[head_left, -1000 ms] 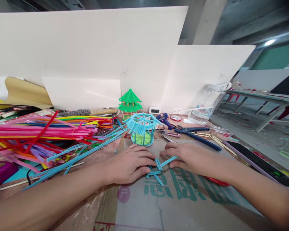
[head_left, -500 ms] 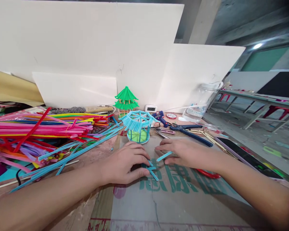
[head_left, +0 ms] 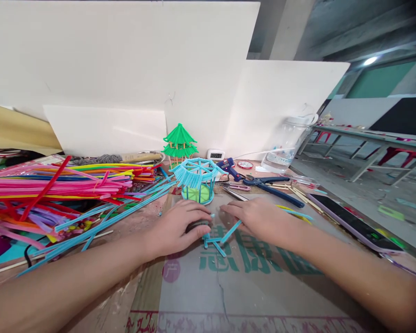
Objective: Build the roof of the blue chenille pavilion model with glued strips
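Observation:
My left hand (head_left: 182, 227) rests low over the sheet-covered board, its fingers curled and its thumb close to them, on short light-blue pipe cleaner pieces (head_left: 219, 249). Part of these pieces is hidden under the fingers. Between the fingers of my right hand (head_left: 260, 218) is another short light-blue pipe cleaner (head_left: 230, 232), slanting down to the left. Its lower end meets or lies very near the other pieces. Just beyond both hands stands a small blue pavilion (head_left: 198, 178) with a fringed roof and a light-green floor.
Behind the pavilion stands a green tiered-roof model (head_left: 180, 138). Bundled coloured pipe cleaners (head_left: 55, 185) fill the left. Pliers (head_left: 277, 188), a glue gun (head_left: 230, 169), a timer (head_left: 216, 154) and a clear jug (head_left: 280, 148) stand toward the back right. A phone (head_left: 353, 224) lies at right.
My right hand has brought its pipe cleaner down and left, against or beside the pieces at my left hand. Both hands sit slightly higher in view. A yellow and light-blue strip now shows beyond my right forearm.

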`<action>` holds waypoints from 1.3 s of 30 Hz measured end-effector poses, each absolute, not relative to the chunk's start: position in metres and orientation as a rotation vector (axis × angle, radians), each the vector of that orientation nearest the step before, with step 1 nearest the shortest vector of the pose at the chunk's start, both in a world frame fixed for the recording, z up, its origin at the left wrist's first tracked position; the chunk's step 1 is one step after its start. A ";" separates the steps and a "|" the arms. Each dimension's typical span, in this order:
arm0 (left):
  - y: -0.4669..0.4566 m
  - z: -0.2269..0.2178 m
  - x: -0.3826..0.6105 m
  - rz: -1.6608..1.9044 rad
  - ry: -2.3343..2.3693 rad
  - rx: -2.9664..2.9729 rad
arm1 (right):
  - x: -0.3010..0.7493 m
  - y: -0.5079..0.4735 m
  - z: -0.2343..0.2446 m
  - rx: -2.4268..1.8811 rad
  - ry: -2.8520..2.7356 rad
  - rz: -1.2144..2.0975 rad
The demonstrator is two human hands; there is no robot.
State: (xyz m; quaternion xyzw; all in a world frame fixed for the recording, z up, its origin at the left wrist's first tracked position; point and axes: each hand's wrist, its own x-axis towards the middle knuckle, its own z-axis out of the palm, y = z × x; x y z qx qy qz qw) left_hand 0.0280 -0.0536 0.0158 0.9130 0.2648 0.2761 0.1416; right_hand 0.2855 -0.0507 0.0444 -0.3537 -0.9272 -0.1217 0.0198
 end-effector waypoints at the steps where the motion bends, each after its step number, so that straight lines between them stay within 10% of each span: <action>1: -0.053 0.016 0.028 0.819 0.799 2.617 | 0.285 -0.049 0.040 -1.102 -2.839 -0.408; 14: -0.054 0.016 0.036 0.824 0.938 1.879 | 0.259 -0.075 0.033 -0.691 -2.632 -0.797; 26: -0.056 0.019 0.040 0.941 0.929 1.797 | 0.270 -0.059 0.037 -0.845 -2.175 -0.113; 39: -0.061 0.016 0.040 1.064 1.018 1.988 | 0.263 -0.054 0.030 -0.763 -2.212 -0.245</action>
